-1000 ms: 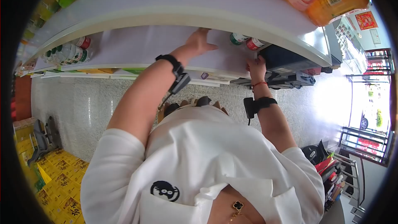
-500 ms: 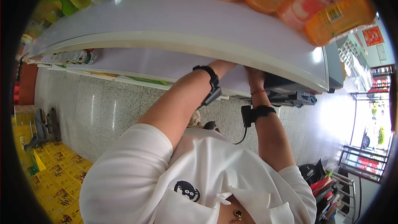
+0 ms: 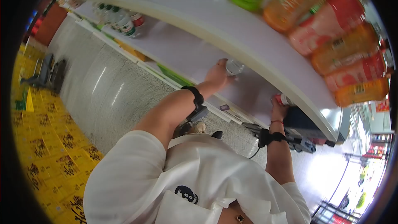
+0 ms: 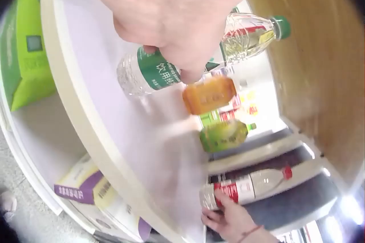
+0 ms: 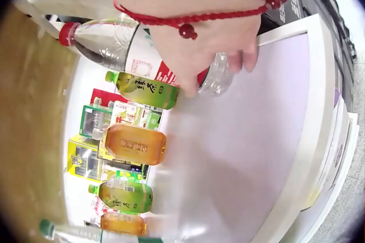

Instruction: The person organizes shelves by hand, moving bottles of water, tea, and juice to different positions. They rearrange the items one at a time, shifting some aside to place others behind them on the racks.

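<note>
On the lower shelf, my left hand grips a clear bottle with a green label and green cap. Its fingers curl round the label in the left wrist view. Farther right, my right hand grips a red-labelled bottle with a red cap, close to the shelf's right end. Both bottles stand upright and apart, with their tops hidden under the upper shelf in the head view.
Green-capped bottles stand at the lower shelf's left end. Orange and green drinks show behind it. More drinks line the upper shelf, whose edge overhangs my hands. Yellow cartons cover the floor at left.
My left hand reached right beneath the upper shelf, then came back left gripping the green-labelled bottle. My right hand now grips the red-labelled one. The head view has tilted.
</note>
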A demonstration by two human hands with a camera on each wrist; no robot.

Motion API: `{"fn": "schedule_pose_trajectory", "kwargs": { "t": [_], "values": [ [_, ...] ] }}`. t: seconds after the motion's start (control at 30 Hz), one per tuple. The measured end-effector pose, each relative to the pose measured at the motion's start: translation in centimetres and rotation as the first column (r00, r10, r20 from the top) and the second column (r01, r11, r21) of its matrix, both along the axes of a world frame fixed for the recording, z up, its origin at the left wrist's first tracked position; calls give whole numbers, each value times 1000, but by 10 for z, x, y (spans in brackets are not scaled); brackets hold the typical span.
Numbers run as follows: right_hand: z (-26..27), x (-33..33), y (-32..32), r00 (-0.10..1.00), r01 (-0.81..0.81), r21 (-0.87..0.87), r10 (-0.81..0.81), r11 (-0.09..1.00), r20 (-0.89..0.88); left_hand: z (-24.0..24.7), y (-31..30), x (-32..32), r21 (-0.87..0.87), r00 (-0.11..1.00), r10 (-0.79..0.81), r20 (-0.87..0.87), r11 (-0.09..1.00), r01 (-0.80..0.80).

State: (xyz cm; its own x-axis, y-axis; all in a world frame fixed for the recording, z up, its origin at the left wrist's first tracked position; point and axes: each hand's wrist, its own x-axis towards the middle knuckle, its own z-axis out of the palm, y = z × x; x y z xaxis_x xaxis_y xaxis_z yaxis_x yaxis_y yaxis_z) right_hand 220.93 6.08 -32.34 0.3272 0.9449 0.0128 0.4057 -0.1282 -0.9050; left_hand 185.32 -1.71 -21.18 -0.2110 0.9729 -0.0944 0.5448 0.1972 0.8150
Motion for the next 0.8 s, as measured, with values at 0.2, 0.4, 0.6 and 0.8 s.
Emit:
{"fn": "schedule_pose_trajectory", "kwargs": {
  "t": [0.2, 0.4, 0.6, 0.8],
  "values": [
    [27, -32, -10, 998, 62, -128, -64, 990, -12, -17, -30, -142, 171, 899, 435, -46, 890, -422],
    [15, -106, -1, 996, -81, 108, 77, 991, 36, -30, -51, -256, 281, 770, 636, -54, 749, -599],
    [56, -245, -14, 922, -338, -180, 364, 924, 136, -26, -46, -317, 298, 716, 698, -26, 689, -661],
    [50, -382, -11, 807, -589, -28, 586, 808, -69, -26, -37, -344, 293, 710, 703, 33, 673, -679]
  ]
}}
